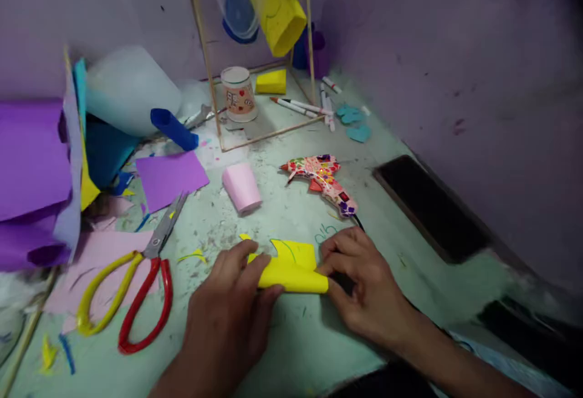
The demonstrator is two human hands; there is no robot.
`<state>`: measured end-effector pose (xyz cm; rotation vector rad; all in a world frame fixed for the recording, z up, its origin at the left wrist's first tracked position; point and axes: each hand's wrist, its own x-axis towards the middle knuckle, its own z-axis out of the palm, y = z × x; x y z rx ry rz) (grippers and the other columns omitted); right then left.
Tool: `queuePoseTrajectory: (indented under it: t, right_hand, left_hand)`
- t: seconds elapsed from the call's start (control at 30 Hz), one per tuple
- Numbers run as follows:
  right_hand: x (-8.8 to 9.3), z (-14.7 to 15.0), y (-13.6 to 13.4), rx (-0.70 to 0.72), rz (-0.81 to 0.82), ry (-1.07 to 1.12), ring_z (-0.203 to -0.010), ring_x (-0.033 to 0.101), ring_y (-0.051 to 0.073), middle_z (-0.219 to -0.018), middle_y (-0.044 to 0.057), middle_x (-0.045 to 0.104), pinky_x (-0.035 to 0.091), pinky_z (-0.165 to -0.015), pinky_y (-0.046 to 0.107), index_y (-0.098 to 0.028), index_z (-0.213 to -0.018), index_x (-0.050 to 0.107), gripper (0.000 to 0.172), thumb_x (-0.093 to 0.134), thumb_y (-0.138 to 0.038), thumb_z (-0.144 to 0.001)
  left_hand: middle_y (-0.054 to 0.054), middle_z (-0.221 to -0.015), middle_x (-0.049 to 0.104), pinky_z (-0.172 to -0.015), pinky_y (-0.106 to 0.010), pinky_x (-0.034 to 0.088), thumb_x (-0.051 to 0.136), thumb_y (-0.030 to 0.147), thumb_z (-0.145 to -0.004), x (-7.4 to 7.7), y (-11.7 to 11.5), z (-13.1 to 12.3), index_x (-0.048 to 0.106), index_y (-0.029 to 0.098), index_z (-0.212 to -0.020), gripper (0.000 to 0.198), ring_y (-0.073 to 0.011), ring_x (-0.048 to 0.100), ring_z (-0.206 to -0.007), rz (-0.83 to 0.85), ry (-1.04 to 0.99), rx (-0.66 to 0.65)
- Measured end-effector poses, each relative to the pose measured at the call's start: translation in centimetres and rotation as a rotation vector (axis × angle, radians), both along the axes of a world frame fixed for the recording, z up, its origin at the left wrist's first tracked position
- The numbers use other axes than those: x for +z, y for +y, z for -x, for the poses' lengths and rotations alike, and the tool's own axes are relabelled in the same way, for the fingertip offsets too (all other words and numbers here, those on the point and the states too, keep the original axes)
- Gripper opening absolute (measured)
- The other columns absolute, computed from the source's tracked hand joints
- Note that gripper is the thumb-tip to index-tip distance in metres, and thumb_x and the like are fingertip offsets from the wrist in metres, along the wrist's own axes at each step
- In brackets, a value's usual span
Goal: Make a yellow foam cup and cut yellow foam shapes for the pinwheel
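The folded yellow paper [291, 270] lies flat on the worktop [319, 337], long axis running left to right between both hands; the left hand [232, 307] presses fingers flat on its left end; the right hand [364, 288] pinches its right end.

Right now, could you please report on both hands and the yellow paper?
Left hand flat on folded yellow paper, right hand gripping its end, on the table. Glue gun just beyond; scissors off left.
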<state>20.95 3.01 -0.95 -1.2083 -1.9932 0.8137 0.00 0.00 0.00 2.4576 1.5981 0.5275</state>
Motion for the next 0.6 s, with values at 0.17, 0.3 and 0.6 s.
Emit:
queuePoseTrajectory:
  t: [0.17, 0.3, 0.6]
  right_hand:
    - [-0.1, 0.2, -0.2, -0.083, 0.053, -0.029, -0.075, 0.046, 0.021, -0.068, 0.006, 0.058, 0.036, -0.066, 0.035, -0.014, -0.057, 0.061, 0.018, 0.054, 0.002, -0.053]
    - [0.0, 0.4, -0.2, -0.121, 0.085, -0.084, -0.073, 0.046, 0.02, -0.066, 0.004, 0.058, 0.033, -0.066, 0.035, -0.015, -0.053, 0.058, 0.017, 0.055, 0.002, -0.055]
    - [0.4, 0.9, 0.0, -0.139, 0.182, -0.202, -0.074, 0.045, 0.019, -0.066, 0.003, 0.059, 0.031, -0.066, 0.034, -0.015, -0.052, 0.058, 0.017, 0.059, 0.002, -0.053]
  left_hand:
    - [-0.009, -0.094, 0.057, -0.069, -0.04, 0.048, 0.044, 0.027, -0.089, 0.3, 1.8, 0.0, 0.053, 0.017, -0.102, 0.018, -0.0242, 0.052, -0.087, 0.09, 0.004, -0.08]
    - [-0.008, -0.089, 0.058, -0.065, -0.042, 0.045, 0.043, 0.026, -0.089, 0.6, 3.1, 0.2, 0.054, 0.017, -0.096, 0.017, -0.025, 0.051, -0.081, 0.12, 0.011, -0.133]
    - [-0.007, -0.082, 0.058, -0.068, -0.044, 0.038, 0.041, 0.023, -0.087, 2.3, 5.0, -0.6, 0.057, 0.018, -0.084, 0.016, -0.025, 0.049, -0.078, 0.166, 0.104, -0.246]
